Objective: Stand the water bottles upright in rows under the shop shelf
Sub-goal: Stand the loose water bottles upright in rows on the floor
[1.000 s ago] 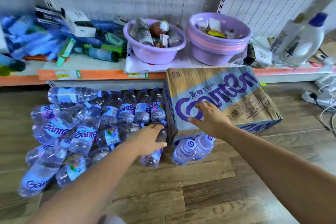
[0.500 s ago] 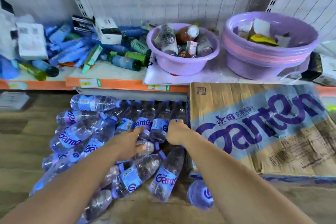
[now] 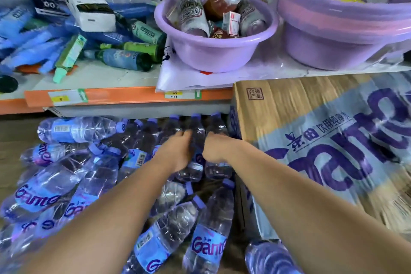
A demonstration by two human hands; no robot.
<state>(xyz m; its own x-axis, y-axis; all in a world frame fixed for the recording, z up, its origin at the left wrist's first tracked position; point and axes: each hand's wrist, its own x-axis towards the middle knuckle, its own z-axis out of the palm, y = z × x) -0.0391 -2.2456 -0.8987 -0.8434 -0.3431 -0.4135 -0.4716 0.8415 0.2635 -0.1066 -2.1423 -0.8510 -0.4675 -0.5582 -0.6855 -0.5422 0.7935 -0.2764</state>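
Observation:
Several clear Ganten water bottles with purple caps lie in a loose pile on the wooden floor under the orange-edged shelf. A short row of bottles stands upright at the back, just under the shelf edge. My left hand curls its fingers round one upright bottle in that row. My right hand is curled round the neighbouring upright bottle, next to the carton. More bottles lie in front of my arms, one with its label up.
A big Ganten cardboard carton stands tilted right of the row, touching it. A bottle pokes out beneath it. On the shelf are a purple basin of jars, stacked purple basins, boxes and tubes.
My right hand left the carton and reached the upright row. My left hand moved forward from the lying pile to the same row. The view has come closer and lower.

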